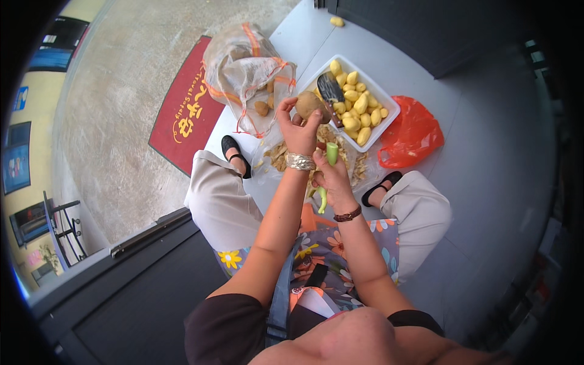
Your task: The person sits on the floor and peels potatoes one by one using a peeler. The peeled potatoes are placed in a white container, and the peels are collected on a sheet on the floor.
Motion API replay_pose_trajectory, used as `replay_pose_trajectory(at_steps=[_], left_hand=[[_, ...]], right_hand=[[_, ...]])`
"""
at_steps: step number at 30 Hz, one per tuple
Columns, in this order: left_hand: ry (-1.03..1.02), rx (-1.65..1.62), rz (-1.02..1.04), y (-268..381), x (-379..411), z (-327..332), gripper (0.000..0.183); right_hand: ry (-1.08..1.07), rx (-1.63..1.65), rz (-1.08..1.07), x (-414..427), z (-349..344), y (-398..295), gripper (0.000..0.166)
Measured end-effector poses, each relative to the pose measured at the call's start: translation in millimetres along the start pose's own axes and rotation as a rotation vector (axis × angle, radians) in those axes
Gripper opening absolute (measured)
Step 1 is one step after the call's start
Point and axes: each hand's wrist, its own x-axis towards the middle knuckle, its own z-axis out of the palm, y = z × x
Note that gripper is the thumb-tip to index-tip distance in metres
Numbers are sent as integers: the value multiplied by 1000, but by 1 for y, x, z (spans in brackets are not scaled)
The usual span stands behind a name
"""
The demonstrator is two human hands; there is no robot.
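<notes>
My left hand [299, 130], with a silver bracelet at the wrist, grips a brown unpeeled potato [310, 106] between thumb and fingers. Close below it, my right hand [336, 175] is closed around the light green handle of a tool, probably a peeler [332, 154]. Its working end is hidden. Beneath both hands, brown and yellow potato peelings [279, 157] lie on clear plastic on the floor. Just beyond stands a white plastic tub [393, 111] of peeled yellow potatoes [360, 104]. A cleaver [330, 86] with a dark blade and wooden handle rests at the tub's left side.
A mesh sack [228, 50] with unpeeled potatoes [261, 108] at its mouth stands left of the tub. A red plastic bag [413, 132] lies at the right. One peeled potato [337, 21] sits on the far tiles. A red mat [182, 109] lies beyond my left foot.
</notes>
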Motion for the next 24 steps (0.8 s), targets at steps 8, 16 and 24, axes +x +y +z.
replay_pose_trajectory(at_steps=[8, 16, 24], left_hand=[[-203, -80, 162, 100, -28, 42, 50], [-137, 392, 798, 145, -38, 43, 43], [-194, 696, 925, 143, -49, 3, 36]], right_hand=[[-364, 32, -126, -81, 17, -3, 52], [-505, -89, -209, -107, 22, 19, 63], [-178, -162, -239, -113, 7, 13, 36]])
